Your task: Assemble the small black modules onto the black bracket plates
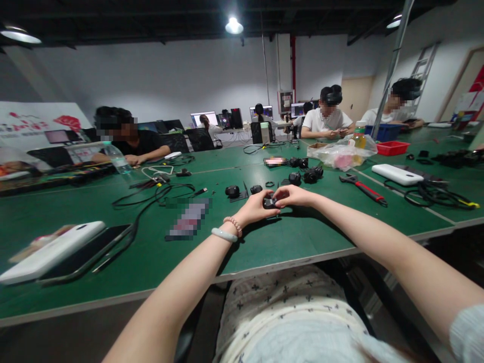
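Both my hands meet over the green table (242, 252), around a small black part (269, 202) whose exact kind I cannot make out. My left hand (257, 207) is closed on its left side, with a beaded bracelet and a pale bangle at the wrist. From the right, my right hand (293, 196) pinches the same part with its fingertips. Just beyond the hands lie similar black parts: a rounded one (232, 191) at the left, another (256, 189) close by the left fingers, and a blockier one (294, 178) at the right. A small black ring (269, 184) lies between them.
An adjustable wrench (365, 191) with red-black handles lies at right, near a white power bank (397, 174) and cables. At left are a dark phone (85, 252), a white device (56, 249) and a water bottle (117, 157). Several people sit around the table.
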{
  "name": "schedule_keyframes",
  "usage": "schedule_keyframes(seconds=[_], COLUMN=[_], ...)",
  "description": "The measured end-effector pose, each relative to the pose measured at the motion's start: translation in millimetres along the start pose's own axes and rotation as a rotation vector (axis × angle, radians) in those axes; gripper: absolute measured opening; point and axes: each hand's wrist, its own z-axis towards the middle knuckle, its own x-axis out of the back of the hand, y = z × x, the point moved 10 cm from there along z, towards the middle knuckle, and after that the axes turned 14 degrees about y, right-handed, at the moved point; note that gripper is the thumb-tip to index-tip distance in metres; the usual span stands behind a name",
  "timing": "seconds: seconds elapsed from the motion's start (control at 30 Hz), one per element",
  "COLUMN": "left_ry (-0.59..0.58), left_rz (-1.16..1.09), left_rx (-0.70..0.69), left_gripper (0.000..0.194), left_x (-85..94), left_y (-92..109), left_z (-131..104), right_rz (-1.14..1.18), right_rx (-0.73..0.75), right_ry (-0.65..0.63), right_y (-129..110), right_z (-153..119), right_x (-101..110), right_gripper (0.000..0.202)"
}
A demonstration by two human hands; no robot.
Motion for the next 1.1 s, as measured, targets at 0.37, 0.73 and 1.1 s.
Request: schedule_keyframes(seconds=[0.37,0.73,1.1], left_ry=[-0.002,0.005,0.014], left_rz=[0.029,0.039,0.023], left_rx=[-0.039,-0.051,-0.045], left_gripper=[0.062,0.064,0.064], left_x=[-0.1,-0.7,2.9], left_y=[1,-3,2], left_z=[1,2,2], right_rz=[0.095,0.028,0.040], right_rx=[-0.052,-0.065,-0.136], right_ry=[-0.010,-0.014,0.008], right_y=[11,18,22], right_z=[3,5,6], right_x=[-4,-5,-5], right_gripper=[0.030,0.031,0.035])
